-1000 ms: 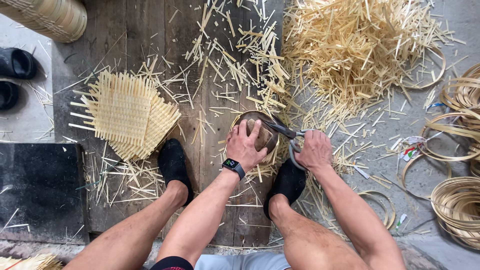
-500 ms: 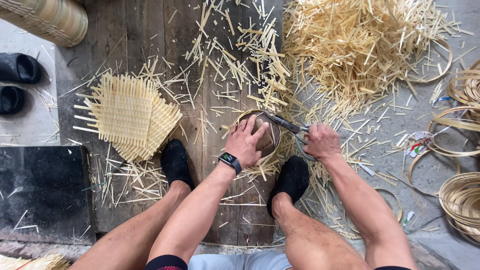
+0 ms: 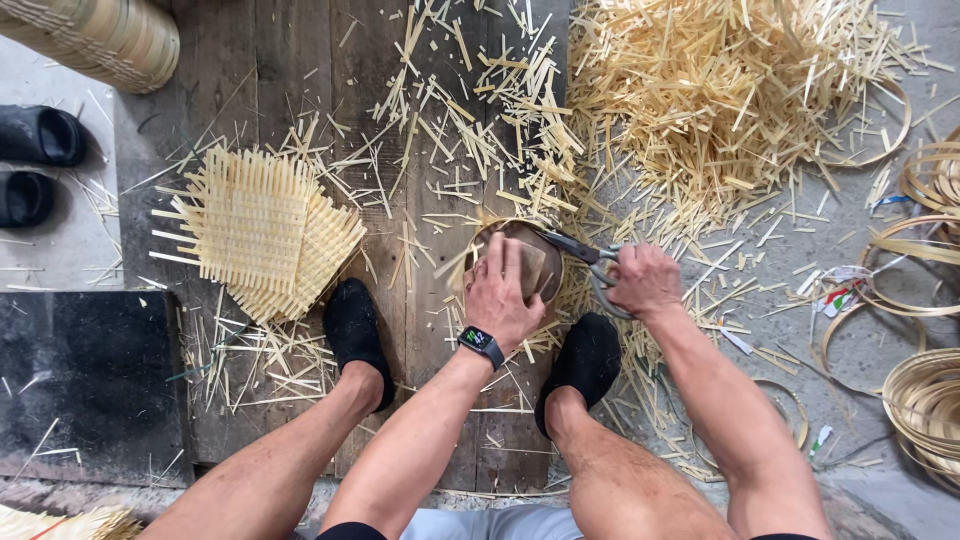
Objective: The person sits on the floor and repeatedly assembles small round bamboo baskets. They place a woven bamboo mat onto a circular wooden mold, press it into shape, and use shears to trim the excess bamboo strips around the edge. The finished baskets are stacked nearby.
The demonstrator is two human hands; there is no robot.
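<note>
Scissors are gripped in the closed right hand, blades laid against the rim of a small round woven basket on the plank floor between both feet. The basket is pressed down by the flat left hand, fingers together.

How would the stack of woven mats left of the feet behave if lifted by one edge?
The woven mats look thin and light, made of flat pale strips, so they would probably flex rather than stay rigid. Their loose strip ends stick out at the edges, so some may snag or slip; the stacked sheets could slide apart.
</note>
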